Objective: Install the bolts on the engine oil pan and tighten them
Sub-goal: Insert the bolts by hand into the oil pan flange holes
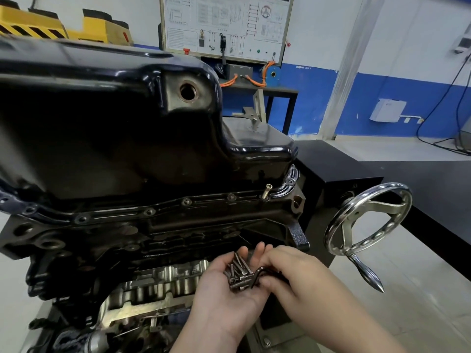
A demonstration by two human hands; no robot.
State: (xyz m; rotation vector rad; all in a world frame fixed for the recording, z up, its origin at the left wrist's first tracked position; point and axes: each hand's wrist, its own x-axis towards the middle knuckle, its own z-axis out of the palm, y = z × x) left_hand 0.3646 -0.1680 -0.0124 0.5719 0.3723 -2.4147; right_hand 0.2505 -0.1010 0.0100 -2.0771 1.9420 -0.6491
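Observation:
A glossy black oil pan (107,118) sits on top of the upturned engine block (158,240). One bolt (267,191) stands upright and proud in a flange hole near the pan's right corner; other flange holes along the front edge look empty. My left hand (224,299) is palm up below the engine, cupping several loose bolts (238,275). My right hand (288,271) reaches across into that palm and touches the pile, next to a dark bent tool (257,275) that lies between both hands.
A chrome handwheel (367,220) with a pointed handle juts from the black engine stand (331,164) at the right. A wiring trainer board (224,26) stands on a table behind. Yellow equipment (51,24) is at the back left.

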